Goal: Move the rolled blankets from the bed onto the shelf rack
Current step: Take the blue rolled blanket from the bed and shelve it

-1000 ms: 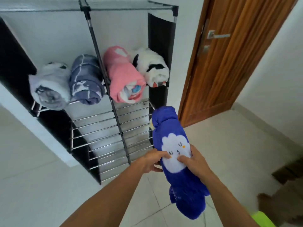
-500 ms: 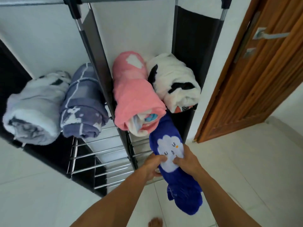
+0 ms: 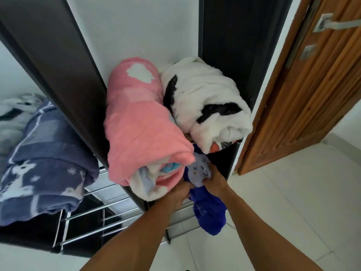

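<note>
White floor tiles (image 3: 293, 192) underlie the shelf rack (image 3: 82, 79).

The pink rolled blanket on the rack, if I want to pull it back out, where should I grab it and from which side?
Probably by its near end: the pink rolled blanket lies lengthwise with that end overhanging the shelf front. Come from the front, gripping around the roll, not the loose inner layers. The white and black blanket presses against its right; a dark panel blocks the left.

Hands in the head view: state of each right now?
Left hand: closed, gripping the rolled royal-blue fleece blanket with a white cloud face.
Right hand: closed on the same blanket.
</note>
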`<state>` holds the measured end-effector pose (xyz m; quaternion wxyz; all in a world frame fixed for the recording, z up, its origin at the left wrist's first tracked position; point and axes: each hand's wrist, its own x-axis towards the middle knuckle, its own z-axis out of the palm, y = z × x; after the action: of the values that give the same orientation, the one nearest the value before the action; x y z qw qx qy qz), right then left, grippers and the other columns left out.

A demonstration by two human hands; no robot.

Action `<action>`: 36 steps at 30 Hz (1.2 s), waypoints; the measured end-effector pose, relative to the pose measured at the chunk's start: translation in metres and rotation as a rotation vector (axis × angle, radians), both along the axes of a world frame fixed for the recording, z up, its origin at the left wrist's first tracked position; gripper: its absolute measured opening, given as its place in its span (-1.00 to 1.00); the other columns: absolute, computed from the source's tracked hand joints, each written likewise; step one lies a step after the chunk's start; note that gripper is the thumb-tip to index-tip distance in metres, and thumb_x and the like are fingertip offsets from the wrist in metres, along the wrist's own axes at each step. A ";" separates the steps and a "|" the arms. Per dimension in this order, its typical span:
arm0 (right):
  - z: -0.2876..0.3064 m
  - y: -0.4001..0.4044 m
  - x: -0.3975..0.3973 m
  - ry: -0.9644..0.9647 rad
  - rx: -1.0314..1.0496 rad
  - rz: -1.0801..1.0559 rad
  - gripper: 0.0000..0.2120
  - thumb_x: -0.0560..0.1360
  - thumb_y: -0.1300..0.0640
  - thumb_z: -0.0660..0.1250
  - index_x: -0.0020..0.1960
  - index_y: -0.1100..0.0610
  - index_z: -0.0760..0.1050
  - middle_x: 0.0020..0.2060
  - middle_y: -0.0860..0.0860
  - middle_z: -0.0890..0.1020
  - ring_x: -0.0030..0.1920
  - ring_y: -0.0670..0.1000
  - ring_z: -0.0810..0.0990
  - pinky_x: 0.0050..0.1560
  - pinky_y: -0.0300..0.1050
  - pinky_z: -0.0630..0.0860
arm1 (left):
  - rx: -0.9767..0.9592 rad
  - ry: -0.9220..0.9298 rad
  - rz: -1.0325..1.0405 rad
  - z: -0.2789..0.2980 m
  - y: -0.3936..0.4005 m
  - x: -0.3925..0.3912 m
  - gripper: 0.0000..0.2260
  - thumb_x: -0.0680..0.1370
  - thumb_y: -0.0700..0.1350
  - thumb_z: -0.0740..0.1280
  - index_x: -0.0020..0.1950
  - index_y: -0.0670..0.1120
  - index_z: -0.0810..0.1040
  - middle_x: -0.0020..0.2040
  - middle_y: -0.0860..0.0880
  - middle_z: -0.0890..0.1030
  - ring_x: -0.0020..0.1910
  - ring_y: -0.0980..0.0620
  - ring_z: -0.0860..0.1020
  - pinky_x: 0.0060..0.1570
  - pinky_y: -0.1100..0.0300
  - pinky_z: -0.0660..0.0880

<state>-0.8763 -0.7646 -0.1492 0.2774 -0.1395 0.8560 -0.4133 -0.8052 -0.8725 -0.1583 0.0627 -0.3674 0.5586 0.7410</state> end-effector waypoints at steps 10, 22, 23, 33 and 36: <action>0.012 0.026 0.033 0.073 -0.020 -0.026 -0.57 0.52 0.30 0.18 0.39 0.17 0.36 0.27 0.13 0.54 0.26 0.17 0.51 0.24 0.00 0.48 | -0.242 0.068 -0.167 0.020 0.015 0.023 -0.46 0.43 -0.47 0.14 0.34 -0.07 0.40 0.15 -0.12 0.59 0.14 -0.14 0.55 0.04 0.06 0.51; 0.058 0.177 0.133 -0.154 -0.056 -0.282 -0.58 0.54 0.22 0.25 0.38 0.15 0.34 0.22 0.06 0.49 0.11 0.02 0.48 0.04 -0.22 0.34 | -0.792 0.048 -0.600 0.072 0.118 0.113 -0.90 0.56 -0.21 0.27 0.05 -0.16 0.53 -0.13 0.00 0.50 -0.10 0.04 0.46 -0.21 0.31 0.36; 0.058 0.198 0.146 -0.188 -0.075 -0.357 -0.58 0.53 0.21 0.26 0.38 0.14 0.34 0.22 0.08 0.51 0.10 0.03 0.48 0.05 -0.18 0.36 | -0.773 0.067 -0.584 0.073 0.133 0.120 -0.86 0.56 -0.22 0.27 0.09 -0.17 0.55 -0.10 -0.01 0.53 -0.14 0.07 0.48 -0.26 0.37 0.38; 0.058 0.405 0.316 -0.314 -0.357 -1.048 -0.69 0.52 0.34 0.24 0.25 0.25 0.42 -0.22 0.06 0.61 -0.31 0.01 0.58 -0.30 -0.18 0.40 | -0.625 0.260 -1.191 0.089 0.325 0.197 -0.84 0.57 0.03 0.27 0.00 -0.03 0.57 -0.09 -0.06 0.59 -0.10 -0.03 0.59 -0.11 0.18 0.48; 0.067 0.466 0.388 -0.207 -0.401 -1.297 -0.71 0.54 0.37 0.20 0.24 0.23 0.42 -0.27 0.04 0.57 -0.40 -0.06 0.55 -0.33 -0.20 0.37 | -0.627 0.304 -1.457 0.084 0.382 0.225 -0.81 0.54 -0.01 0.30 0.02 -0.08 0.61 -0.12 -0.04 0.59 -0.16 0.02 0.55 -0.21 0.24 0.43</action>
<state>-0.4879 -0.2982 -0.0818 0.0231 0.3929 0.6425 -0.6575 -0.5801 -0.4905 -0.0738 0.3473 0.1936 0.8420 0.3644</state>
